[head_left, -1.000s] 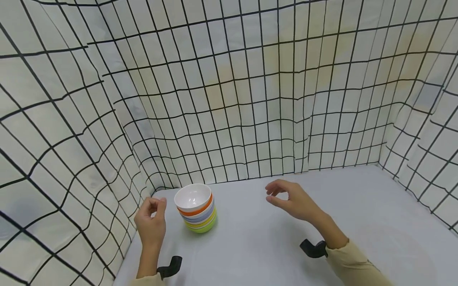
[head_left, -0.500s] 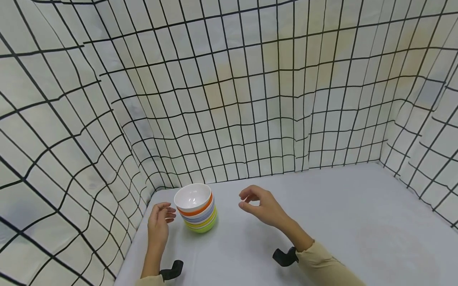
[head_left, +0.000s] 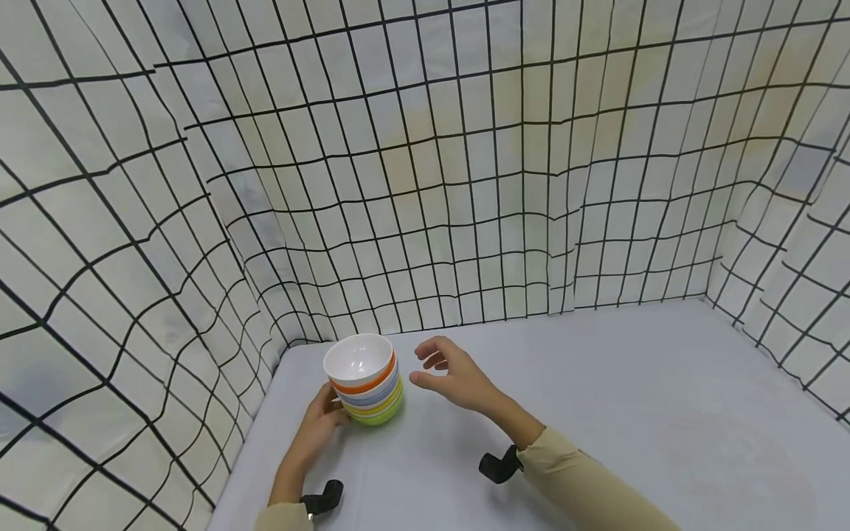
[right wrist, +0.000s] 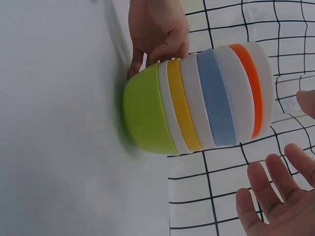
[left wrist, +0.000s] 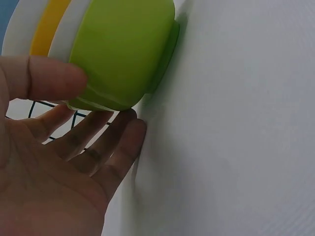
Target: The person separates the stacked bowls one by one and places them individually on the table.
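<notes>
A stack of several bowls (head_left: 367, 397) stands on the table. The top bowl has a white inside; orange, blue, yellow and green bands show below it. At the stack's left side, my left hand (head_left: 316, 428) touches the lower bowls. Its thumb (left wrist: 51, 78) lies in front of the green bottom bowl (left wrist: 123, 49) in the left wrist view, the other fingers spread along its underside and fairly straight. My right hand (head_left: 461, 380) hovers to the right of the stack, apart from it, fingers spread and relaxed. Its fingers (right wrist: 266, 187) hold nothing in the right wrist view.
A white table (head_left: 598, 413) reaches to a pale wall hung with black grid netting (head_left: 425, 184) behind it. More netting (head_left: 119, 280) rises close beside the left hand. Dark camera mounts (head_left: 323, 498) are strapped to both wrists.
My left hand has moved right and forward until it touches the bowls, its fingers opening out. My right hand has come left towards the stack. The bowls have stayed in place.
</notes>
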`<state>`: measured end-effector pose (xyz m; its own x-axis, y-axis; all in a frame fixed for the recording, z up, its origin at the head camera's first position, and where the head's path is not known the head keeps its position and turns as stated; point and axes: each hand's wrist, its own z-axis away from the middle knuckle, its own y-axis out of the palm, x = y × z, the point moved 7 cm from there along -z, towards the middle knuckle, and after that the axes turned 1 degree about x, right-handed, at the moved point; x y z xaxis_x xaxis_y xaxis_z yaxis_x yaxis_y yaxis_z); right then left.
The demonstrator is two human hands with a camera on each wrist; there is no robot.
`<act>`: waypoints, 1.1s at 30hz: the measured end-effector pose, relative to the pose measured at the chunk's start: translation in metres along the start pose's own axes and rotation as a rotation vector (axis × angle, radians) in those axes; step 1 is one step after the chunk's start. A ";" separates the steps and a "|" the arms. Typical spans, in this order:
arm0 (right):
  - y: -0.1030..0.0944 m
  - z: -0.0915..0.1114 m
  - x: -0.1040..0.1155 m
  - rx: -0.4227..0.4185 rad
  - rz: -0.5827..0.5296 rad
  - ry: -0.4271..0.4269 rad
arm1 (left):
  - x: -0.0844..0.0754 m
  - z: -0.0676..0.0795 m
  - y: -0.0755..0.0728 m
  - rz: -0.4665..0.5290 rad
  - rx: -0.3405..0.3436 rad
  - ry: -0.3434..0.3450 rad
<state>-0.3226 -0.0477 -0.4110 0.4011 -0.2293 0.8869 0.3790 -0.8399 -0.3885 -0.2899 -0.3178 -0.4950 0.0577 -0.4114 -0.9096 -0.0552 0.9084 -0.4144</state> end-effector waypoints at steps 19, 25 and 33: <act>0.035 -0.041 -0.007 0.153 -0.089 0.073 | 0.009 -0.004 0.010 0.007 0.103 0.038; 0.044 -0.051 -0.009 0.201 -0.095 0.069 | 0.008 -0.006 0.008 -0.005 0.102 0.040; 0.049 -0.057 -0.011 0.219 -0.075 0.079 | 0.014 -0.009 0.012 0.003 0.106 0.034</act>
<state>-0.3562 -0.1147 -0.4250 0.3017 -0.2150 0.9288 0.5805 -0.7314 -0.3579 -0.2990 -0.3132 -0.5129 0.0236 -0.4095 -0.9120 0.0509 0.9116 -0.4079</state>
